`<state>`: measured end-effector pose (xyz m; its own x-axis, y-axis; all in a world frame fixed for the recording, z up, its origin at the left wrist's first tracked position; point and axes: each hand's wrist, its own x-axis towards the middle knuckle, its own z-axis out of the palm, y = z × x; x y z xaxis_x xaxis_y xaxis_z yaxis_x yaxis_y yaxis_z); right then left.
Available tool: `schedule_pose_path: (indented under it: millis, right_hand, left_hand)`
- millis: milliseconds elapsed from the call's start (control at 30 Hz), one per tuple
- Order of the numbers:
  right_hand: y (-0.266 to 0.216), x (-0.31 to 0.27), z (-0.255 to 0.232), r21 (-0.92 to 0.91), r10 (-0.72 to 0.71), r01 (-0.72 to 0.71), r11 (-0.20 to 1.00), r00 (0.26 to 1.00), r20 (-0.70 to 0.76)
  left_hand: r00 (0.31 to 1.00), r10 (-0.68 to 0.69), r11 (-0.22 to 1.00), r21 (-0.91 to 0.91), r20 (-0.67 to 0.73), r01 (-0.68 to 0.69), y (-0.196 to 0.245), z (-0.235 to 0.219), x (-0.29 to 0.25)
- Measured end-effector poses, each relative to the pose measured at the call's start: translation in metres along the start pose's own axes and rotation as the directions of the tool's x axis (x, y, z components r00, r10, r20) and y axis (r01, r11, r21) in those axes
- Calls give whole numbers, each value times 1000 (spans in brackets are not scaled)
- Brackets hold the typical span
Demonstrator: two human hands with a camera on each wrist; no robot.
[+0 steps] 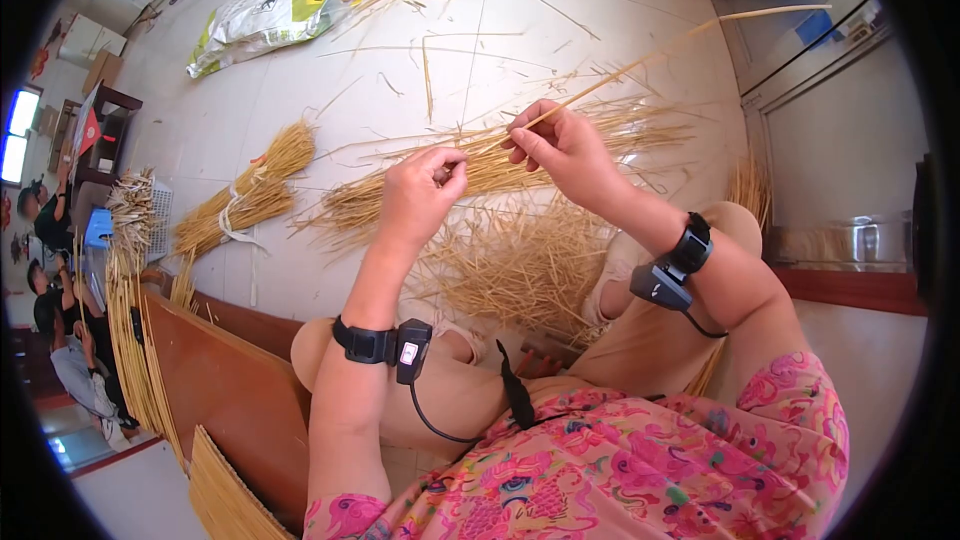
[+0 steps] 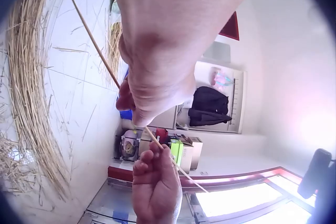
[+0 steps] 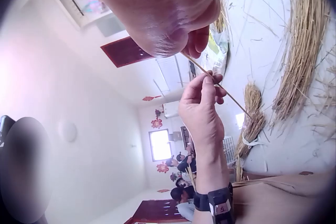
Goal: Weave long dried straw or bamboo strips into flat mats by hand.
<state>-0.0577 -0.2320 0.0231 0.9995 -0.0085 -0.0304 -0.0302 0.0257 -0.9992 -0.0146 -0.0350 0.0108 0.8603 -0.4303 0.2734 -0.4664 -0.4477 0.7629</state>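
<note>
While straw [image 1: 620, 74] in fingers [image 1: 545, 113], "NEW" bag [image 1: 250, 28]

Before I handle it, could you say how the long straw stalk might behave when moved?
The straw stalk is probably light, as the right hand just pinches it. It seems stiff yet springy: its unsupported end bends only slightly. It may snap if bent hard, given piled short pieces on the floor.

Both forearms extend upward from the lower frame, converging near its centre. The left hand [image 1: 425, 188] is upright, fingers curled toward the thumb; the right hand [image 1: 568, 148], slightly higher, slants to the upper left, fingers bent, the two hands apart.
</note>
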Motion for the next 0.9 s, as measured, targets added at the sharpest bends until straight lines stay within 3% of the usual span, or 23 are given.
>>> schedule_pose_path:
  millis: [367,467,533,667,800,867,900]
  right_hand:
    - [-2,-3,5,-23,20,-20,1000,1000,2]
    - [-1,-2,5,-34,3,-2,999,1000,9]
    - [-1,-2,5,-55,-11,12,998,999,31]
    - [-4,-7,6,-114,-42,49,992,997,63]
    - [-3,-6,6,-73,-101,102,992,995,7]
    - [-6,-3,-1,-39,-74,75,996,996,46]
    - [-9,-2,-4,-21,-62,63,998,996,66]
  left_hand:
    - [987,161,963,217,1,-158,-1,4,-2]
    - [997,78,989,129,2,-78,1,3,-2]
    - [994,-104,993,51,20,103,4,1,-1]
    - [916,-398,894,-208,45,398,-4,2,3]
    - [867,-486,849,-294,-108,439,-17,-5,9]
    - [823,-535,818,-360,-190,449,-29,-19,13]
    - [874,-464,866,-281,-145,413,-30,-29,15]
